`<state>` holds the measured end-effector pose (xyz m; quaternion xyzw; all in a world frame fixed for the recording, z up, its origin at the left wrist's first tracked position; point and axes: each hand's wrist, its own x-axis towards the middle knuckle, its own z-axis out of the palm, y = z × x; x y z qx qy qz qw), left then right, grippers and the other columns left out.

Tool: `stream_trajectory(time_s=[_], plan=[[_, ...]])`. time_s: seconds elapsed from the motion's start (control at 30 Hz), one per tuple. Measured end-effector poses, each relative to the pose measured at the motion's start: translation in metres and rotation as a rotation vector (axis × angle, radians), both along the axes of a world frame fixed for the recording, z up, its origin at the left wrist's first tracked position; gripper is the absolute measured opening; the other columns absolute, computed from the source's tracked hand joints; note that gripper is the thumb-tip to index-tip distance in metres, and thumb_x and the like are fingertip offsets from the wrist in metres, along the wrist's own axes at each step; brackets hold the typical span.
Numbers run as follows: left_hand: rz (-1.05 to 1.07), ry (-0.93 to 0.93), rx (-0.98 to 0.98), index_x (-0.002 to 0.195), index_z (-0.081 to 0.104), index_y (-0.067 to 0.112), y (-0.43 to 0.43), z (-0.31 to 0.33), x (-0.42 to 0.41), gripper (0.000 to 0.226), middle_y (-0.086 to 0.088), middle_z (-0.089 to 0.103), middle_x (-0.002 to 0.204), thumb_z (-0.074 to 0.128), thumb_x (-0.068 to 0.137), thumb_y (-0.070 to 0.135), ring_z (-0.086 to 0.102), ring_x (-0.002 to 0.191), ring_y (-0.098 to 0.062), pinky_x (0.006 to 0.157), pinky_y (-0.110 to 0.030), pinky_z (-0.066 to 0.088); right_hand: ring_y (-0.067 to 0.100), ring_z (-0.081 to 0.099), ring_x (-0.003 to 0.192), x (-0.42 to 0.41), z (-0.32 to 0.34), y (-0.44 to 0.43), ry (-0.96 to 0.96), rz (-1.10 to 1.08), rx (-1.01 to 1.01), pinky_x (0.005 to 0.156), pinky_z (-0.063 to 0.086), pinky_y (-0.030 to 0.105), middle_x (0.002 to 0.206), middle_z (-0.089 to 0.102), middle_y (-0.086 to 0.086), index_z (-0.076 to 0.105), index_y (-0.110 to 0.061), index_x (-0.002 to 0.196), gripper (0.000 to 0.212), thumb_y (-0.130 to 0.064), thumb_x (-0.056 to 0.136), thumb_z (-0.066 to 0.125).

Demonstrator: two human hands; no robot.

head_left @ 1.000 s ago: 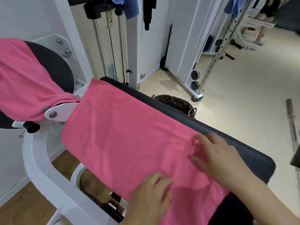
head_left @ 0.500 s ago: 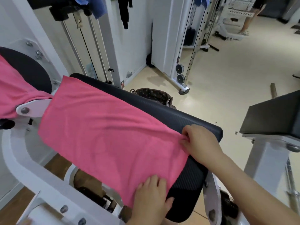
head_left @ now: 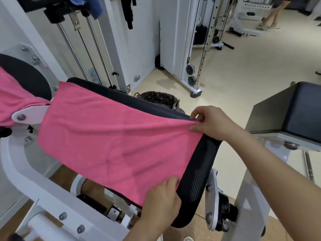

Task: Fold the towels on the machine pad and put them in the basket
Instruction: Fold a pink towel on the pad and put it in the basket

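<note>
A pink towel (head_left: 111,136) lies spread over the long black machine pad (head_left: 199,167). My right hand (head_left: 213,124) pinches the towel's far right corner and lifts it a little off the pad. My left hand (head_left: 161,197) grips the near right corner at the pad's front edge. A second pink towel (head_left: 15,98) hangs over a round black pad at the far left. A dark patterned basket (head_left: 159,99) stands on the floor behind the long pad, partly hidden by it.
White machine frame (head_left: 34,185) runs below and left of the pad. Another black pad (head_left: 291,113) on a white stand sits to the right. Cable machines (head_left: 194,66) stand behind on a beige floor. A person's legs (head_left: 272,16) show at the far top right.
Both hands slid from the towel's middle to its right end. My right hand now pinches and lifts the far corner; my left hand grips the near corner.
</note>
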<state>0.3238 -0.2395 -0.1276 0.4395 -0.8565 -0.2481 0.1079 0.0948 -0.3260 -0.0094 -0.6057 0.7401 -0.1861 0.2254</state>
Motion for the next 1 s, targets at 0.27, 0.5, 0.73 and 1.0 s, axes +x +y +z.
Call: stream_trajectory(time_s=[0.27, 0.5, 0.73, 1.0], plan=[[0.126, 0.344, 0.051, 0.093, 0.069, 0.027, -0.05, 0.022, 0.012, 0.019, 0.014, 0.066, 0.085, 0.053, 0.084, 0.03, 0.058, 0.079, -0.002, 0.073, -0.02, 0.046, 0.01, 0.051, 0.07, -0.017, -0.009, 0.009, -0.014, -0.083, 0.036, 0.059, 0.037, 0.018, 0.075, 0.056, -0.008, 0.067, -0.024, 0.087, 0.022, -0.012, 0.073, 0.078], [0.453, 0.243, -0.2, 0.119, 0.067, 0.024, -0.242, 0.049, 0.048, 0.032, -0.006, 0.062, 0.092, 0.066, 0.088, 0.018, 0.052, 0.078, -0.015, 0.081, -0.028, 0.043, 0.013, 0.052, 0.067, -0.016, -0.013, 0.011, -0.038, -0.164, 0.05, 0.057, 0.039, 0.022, 0.07, 0.059, -0.006, 0.063, -0.025, 0.07, 0.02, -0.013, 0.075, 0.078], [0.409, 0.283, -0.19, 0.078, 0.064, 0.026, -0.279, 0.054, 0.05, 0.014, -0.003, 0.06, 0.077, 0.069, 0.082, 0.013, 0.052, 0.07, -0.014, 0.06, -0.022, 0.034, 0.016, 0.058, 0.068, -0.026, -0.013, 0.009, -0.371, -0.254, 0.084, 0.066, 0.046, 0.031, 0.073, 0.07, 0.005, 0.075, -0.017, 0.075, 0.01, -0.022, 0.083, 0.075], [0.404, 0.309, -0.241, 0.096, 0.063, 0.023, -0.252, 0.062, 0.03, 0.021, -0.002, 0.059, 0.085, 0.069, 0.08, 0.012, 0.053, 0.072, -0.017, 0.07, -0.031, 0.045, 0.015, 0.054, 0.077, -0.015, -0.028, 0.011, 0.06, -0.39, -0.114, 0.063, 0.039, 0.028, 0.091, 0.061, -0.002, 0.066, -0.023, 0.1, 0.014, -0.026, 0.086, 0.064]])
